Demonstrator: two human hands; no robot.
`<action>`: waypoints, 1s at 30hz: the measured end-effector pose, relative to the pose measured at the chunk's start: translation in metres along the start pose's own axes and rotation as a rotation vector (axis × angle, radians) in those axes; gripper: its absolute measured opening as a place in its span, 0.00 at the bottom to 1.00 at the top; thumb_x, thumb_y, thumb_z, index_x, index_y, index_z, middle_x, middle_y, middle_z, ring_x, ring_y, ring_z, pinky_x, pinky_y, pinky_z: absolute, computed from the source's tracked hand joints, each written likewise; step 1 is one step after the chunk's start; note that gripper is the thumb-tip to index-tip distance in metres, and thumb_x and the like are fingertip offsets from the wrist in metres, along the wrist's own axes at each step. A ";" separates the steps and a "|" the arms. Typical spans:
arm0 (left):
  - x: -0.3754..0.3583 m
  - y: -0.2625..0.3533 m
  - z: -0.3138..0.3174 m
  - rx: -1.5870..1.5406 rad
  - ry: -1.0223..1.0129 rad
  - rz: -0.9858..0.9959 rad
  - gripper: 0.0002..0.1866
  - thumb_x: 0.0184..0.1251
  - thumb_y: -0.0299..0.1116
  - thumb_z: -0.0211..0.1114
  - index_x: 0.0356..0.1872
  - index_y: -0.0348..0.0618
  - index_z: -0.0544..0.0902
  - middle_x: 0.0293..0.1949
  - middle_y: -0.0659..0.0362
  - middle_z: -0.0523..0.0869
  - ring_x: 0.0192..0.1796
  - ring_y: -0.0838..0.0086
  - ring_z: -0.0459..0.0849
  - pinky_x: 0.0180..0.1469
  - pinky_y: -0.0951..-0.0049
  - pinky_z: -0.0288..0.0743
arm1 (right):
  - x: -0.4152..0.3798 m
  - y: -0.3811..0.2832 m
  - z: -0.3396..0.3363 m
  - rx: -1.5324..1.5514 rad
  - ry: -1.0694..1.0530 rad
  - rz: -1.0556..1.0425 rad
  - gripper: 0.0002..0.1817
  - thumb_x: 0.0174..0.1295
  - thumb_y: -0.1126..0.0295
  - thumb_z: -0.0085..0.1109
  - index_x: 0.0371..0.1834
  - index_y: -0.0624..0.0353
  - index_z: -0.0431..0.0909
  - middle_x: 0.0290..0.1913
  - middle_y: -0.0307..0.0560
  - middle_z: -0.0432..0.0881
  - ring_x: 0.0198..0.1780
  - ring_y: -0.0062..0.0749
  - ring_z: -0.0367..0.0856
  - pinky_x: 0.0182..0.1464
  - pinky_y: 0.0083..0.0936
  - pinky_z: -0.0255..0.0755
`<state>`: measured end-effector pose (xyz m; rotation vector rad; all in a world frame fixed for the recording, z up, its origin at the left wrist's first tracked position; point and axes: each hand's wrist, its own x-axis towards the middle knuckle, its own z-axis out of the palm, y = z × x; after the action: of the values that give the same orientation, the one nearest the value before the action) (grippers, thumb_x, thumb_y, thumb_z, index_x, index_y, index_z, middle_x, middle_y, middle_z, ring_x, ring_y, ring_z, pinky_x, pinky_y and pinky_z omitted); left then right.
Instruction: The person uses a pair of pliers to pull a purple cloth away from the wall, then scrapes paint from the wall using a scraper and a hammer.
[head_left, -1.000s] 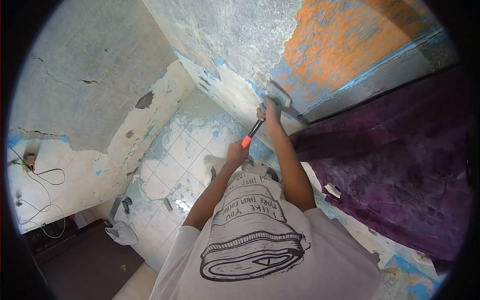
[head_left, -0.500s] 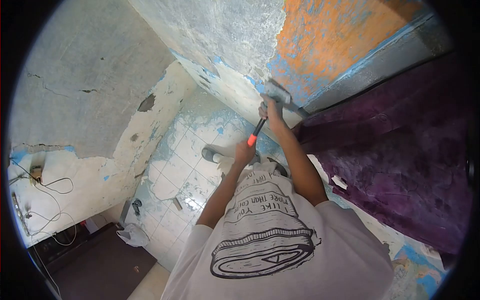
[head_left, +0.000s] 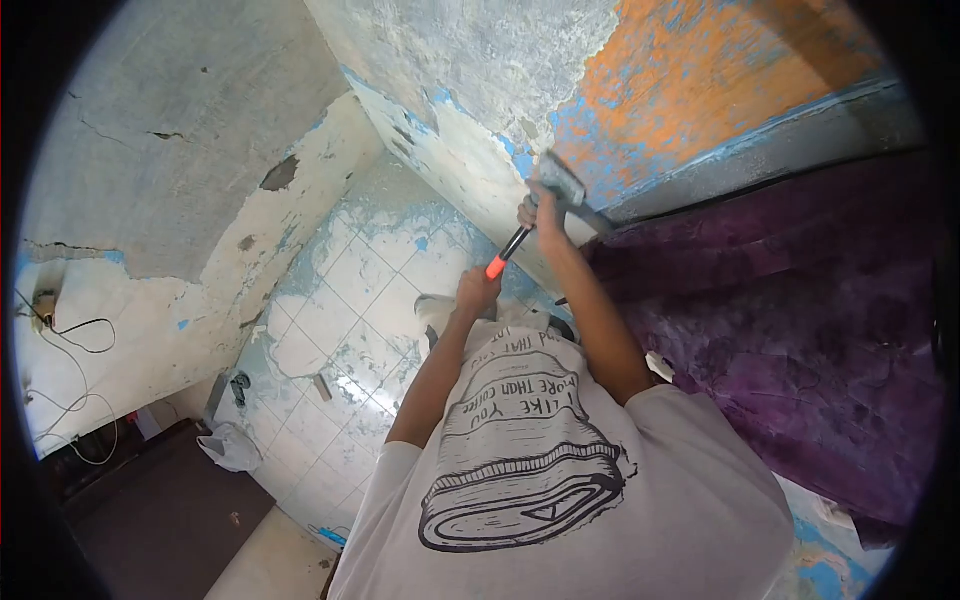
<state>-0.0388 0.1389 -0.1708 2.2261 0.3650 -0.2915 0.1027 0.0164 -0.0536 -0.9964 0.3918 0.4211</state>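
Observation:
I hold a long-handled tool with a black shaft, an orange grip end and a grey head. The head rests against the peeling blue, orange and grey wall. My right hand is shut on the shaft just below the head. My left hand grips the orange end lower down. Both arms reach forward from my white printed T-shirt.
A purple cloth covers the right side below the wall. The tiled floor carries white plaster patches, a small block and a white bag. My shoe stands near the wall base. Loose cables hang at the left; a dark panel fills the lower left.
Both hands keep their grip on the tool at the same wall spot. The head has shifted slightly up and right along the wall, and my view has swung a little.

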 end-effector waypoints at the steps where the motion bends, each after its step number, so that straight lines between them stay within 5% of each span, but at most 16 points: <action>1: -0.001 -0.006 0.000 0.001 0.006 0.010 0.16 0.63 0.45 0.64 0.33 0.41 0.85 0.27 0.39 0.84 0.34 0.41 0.84 0.37 0.49 0.77 | 0.001 0.006 -0.003 -0.004 0.005 0.052 0.15 0.67 0.68 0.52 0.23 0.49 0.60 0.12 0.30 0.50 0.12 0.21 0.49 0.17 0.24 0.48; 6: -0.002 0.006 -0.035 0.202 0.088 -0.077 0.12 0.60 0.41 0.63 0.31 0.44 0.87 0.31 0.41 0.86 0.37 0.43 0.85 0.40 0.47 0.78 | 0.000 0.007 0.001 0.076 -0.064 0.038 0.09 0.68 0.67 0.47 0.30 0.55 0.70 0.13 0.30 0.49 0.13 0.22 0.49 0.19 0.23 0.51; 8: -0.002 0.027 -0.049 0.161 0.171 -0.025 0.09 0.59 0.37 0.62 0.30 0.43 0.86 0.29 0.41 0.86 0.35 0.43 0.85 0.38 0.47 0.78 | -0.009 -0.015 0.022 0.112 -0.108 -0.028 0.22 0.68 0.67 0.49 0.15 0.44 0.54 0.11 0.30 0.47 0.12 0.20 0.46 0.19 0.23 0.49; 11: 0.006 0.042 -0.055 0.064 0.279 0.115 0.10 0.61 0.36 0.62 0.29 0.41 0.85 0.24 0.40 0.83 0.31 0.42 0.84 0.35 0.49 0.77 | -0.010 -0.033 0.038 0.086 -0.150 -0.079 0.20 0.67 0.67 0.53 0.17 0.46 0.57 0.12 0.29 0.49 0.12 0.20 0.49 0.19 0.23 0.49; 21: -0.011 0.009 -0.052 0.168 0.147 -0.044 0.12 0.63 0.41 0.62 0.30 0.42 0.86 0.26 0.40 0.84 0.34 0.41 0.84 0.39 0.48 0.78 | 0.009 0.017 0.005 0.148 -0.119 0.047 0.20 0.67 0.65 0.55 0.19 0.46 0.59 0.13 0.29 0.50 0.13 0.20 0.51 0.20 0.24 0.51; 28: 0.001 0.056 -0.049 -0.088 0.211 0.155 0.18 0.66 0.43 0.63 0.27 0.37 0.82 0.24 0.38 0.81 0.33 0.40 0.82 0.32 0.50 0.73 | -0.018 -0.043 0.038 0.057 -0.181 -0.190 0.22 0.66 0.65 0.59 0.16 0.46 0.59 0.13 0.30 0.53 0.13 0.19 0.54 0.19 0.23 0.50; 30: 0.003 0.056 -0.045 -0.099 0.089 0.135 0.21 0.67 0.47 0.63 0.27 0.36 0.83 0.25 0.38 0.82 0.33 0.40 0.83 0.33 0.50 0.74 | -0.024 -0.047 0.039 -0.015 -0.152 -0.200 0.16 0.67 0.69 0.53 0.21 0.49 0.61 0.13 0.29 0.52 0.13 0.19 0.52 0.19 0.22 0.49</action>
<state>-0.0125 0.1412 -0.1041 2.1585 0.2690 -0.1000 0.1110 0.0238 0.0104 -1.0003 0.1506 0.3166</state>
